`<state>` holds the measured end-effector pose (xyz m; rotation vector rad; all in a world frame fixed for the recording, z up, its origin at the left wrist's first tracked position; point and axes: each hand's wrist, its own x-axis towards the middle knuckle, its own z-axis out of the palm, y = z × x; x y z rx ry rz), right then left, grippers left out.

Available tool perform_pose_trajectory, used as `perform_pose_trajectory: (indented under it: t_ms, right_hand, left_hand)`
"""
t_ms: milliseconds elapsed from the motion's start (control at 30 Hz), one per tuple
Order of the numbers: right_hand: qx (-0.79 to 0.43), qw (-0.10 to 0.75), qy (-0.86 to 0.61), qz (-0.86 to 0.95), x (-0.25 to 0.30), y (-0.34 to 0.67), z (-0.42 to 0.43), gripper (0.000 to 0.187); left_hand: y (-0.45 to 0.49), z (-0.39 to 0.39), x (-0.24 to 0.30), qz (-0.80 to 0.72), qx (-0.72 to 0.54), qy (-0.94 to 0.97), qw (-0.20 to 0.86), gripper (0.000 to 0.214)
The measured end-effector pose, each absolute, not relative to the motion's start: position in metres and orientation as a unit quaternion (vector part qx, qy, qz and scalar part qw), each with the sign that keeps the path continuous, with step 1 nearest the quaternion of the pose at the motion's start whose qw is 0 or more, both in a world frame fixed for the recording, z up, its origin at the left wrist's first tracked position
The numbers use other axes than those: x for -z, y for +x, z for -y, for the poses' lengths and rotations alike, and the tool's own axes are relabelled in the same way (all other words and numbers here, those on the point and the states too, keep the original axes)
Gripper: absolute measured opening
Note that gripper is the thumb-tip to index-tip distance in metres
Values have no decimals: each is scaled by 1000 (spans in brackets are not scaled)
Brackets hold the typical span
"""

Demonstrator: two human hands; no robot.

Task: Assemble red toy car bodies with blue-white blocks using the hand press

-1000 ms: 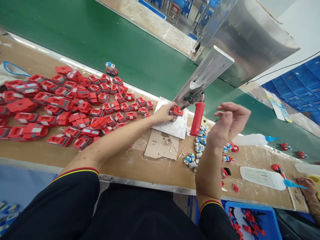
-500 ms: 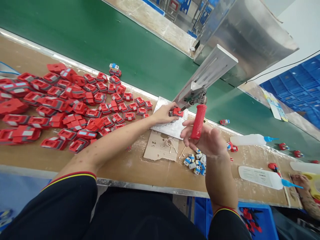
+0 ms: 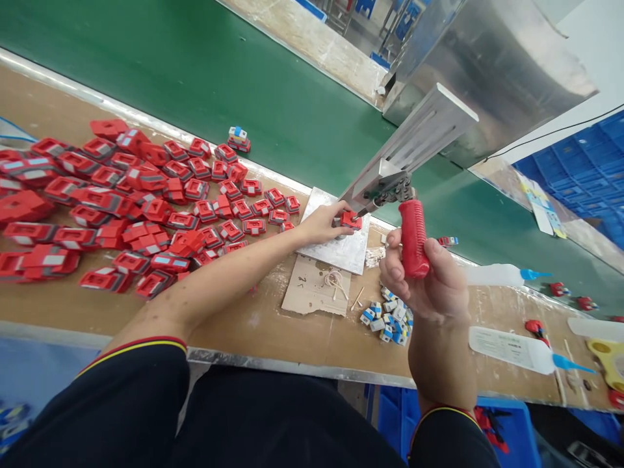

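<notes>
My left hand [image 3: 322,224] pinches a small red plastic part [image 3: 350,220] and holds it on a metal plate [image 3: 341,250] under the tip of a hand press [image 3: 390,185]. My right hand [image 3: 431,276] is wrapped round the press lever's red ribbed handle [image 3: 413,238], which stands nearly upright. A little heap of small blue, white and grey pieces [image 3: 390,318] lies just below my right hand on the wooden bench.
Many red parts [image 3: 131,201] cover the bench on the left. A green conveyor belt [image 3: 219,71] runs behind, with one red-and-blue assembled piece [image 3: 238,138] on it. Two white squeeze bottles with blue nozzles [image 3: 517,348] lie right. A blue bin [image 3: 492,422] sits below the bench.
My right hand came down from mid-air, closed round the red handle and swung it from hanging down-left to nearly upright. My left hand has stayed on the red part under the press.
</notes>
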<state>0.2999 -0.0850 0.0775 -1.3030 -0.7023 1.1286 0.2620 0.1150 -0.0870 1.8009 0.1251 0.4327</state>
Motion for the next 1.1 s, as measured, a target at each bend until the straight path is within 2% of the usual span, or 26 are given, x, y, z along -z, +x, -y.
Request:
perform_pose_trajectory:
  t_ms: [333, 733, 900, 1100]
  right_hand:
    - [-463, 594, -589, 293, -90, 292, 85, 44]
    - [-458, 609, -584, 280, -56, 290, 87, 47]
    - [-469, 577, -598, 298, -58, 293, 91, 52]
    - [-460, 499, -656, 330, -39, 304, 91, 52]
  left_hand:
    - [264, -116, 89, -62, -190, 778, 596, 34]
    - [265, -121, 89, -39, -184, 781, 595, 35]
    - [265, -124, 87, -29, -178, 796, 577, 35]
    - [264, -122, 89, -34, -187, 809, 556, 33]
